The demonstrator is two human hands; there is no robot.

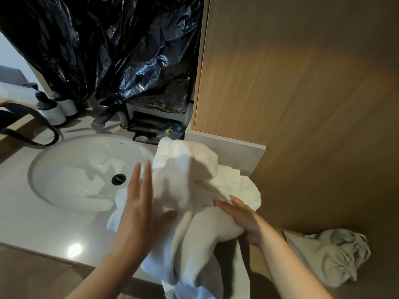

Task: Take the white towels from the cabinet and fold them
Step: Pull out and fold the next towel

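Head view, read from 9 o'clock across to 3 o'clock. A black strap (28, 134) loops over the grey countertop (32, 223) at 9 o'clock. Two pump bottles (48, 108) stand behind it at 10 o'clock. A white basin (71, 169) is set in the countertop, with a dark drain (118, 179) in its floor. A dark tap (110, 113) stands at the basin's 12 o'clock. Black plastic sheeting (97, 50) hangs above, from 11 to 12 o'clock. Dark packets (155, 130) lie beside the tap.

The left hand (140, 203) has straight fingers laid flat against the left side of the white towel (194, 190), thumb touching the cloth. The towel lies bunched, unfolded, on the countertop at the basin's 3 o'clock edge, and its lower part hangs over the front edge. The right hand (244, 219) grips a rolled fold on the towel's right side, fingers over it, thumb under.

A closed wooden cabinet (302, 104) fills 1 to 3 o'clock. A grey cloth (330, 255) lies crumpled at 4 o'clock.
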